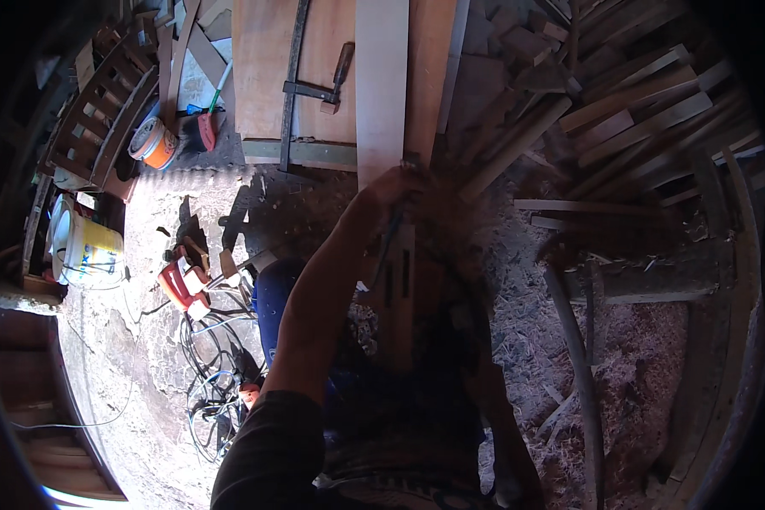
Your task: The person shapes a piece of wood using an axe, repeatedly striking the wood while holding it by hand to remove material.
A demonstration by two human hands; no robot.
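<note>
My left hand [399, 183] reaches to the near end of a long pale board [380, 85], fingers curled round something dark I cannot make out. A dark, narrow length [391, 223] runs down from beneath it over a slotted wooden piece [398, 289] between my legs. My right arm hangs at the lower right; my right hand [472, 331] is lost in deep shadow, its fingers and any contents unclear. A metal bar clamp [310, 88] lies on plywood sheets [263, 51] left of the board.
Offcuts [637, 110] pile at the upper right above a wooden frame [646, 287]. At left are an orange bucket [153, 155], a pale yellow bucket [89, 242], a red dustpan [206, 132], red power tools [178, 285] and tangled cables [208, 357] on the floor.
</note>
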